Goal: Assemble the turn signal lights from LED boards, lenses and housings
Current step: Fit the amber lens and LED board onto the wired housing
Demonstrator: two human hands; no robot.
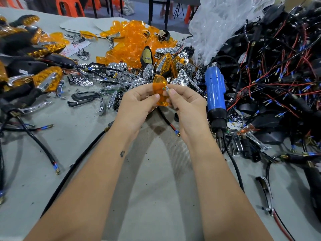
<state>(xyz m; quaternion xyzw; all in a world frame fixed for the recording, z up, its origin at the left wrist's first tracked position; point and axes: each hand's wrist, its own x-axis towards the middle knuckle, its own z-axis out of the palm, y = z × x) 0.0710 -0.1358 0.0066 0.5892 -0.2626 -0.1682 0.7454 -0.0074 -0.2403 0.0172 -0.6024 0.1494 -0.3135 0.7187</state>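
Both hands meet above the middle of the table (pixel 156 171), close to its far half. The left hand (pixel 137 103) holds an amber lens (pixel 159 84), its fingers curled round the lower part with the thumb pressed on the front face. The right hand (pixel 184 105) pinches a small silver part (pixel 166 88) between thumb and forefinger, right at the lens's edge; what that part is cannot be told. A black cable with a red and blue terminal (pixel 176 131) hangs from below the hands onto the table.

Just beyond the hands lies a heap of chrome reflectors (pixel 125 76), and behind it, toward the far edge, a pile of amber lenses (pixel 132 42). Finished amber-and-black turn signals (pixel 46 79) lie along the left edge. A blue electric screwdriver (pixel 215 91) lies just right of the right hand. A tangle of black housings with red and black wires (pixel 278 75) covers the right side, with clear plastic bags (pixel 217 23) at the far right.
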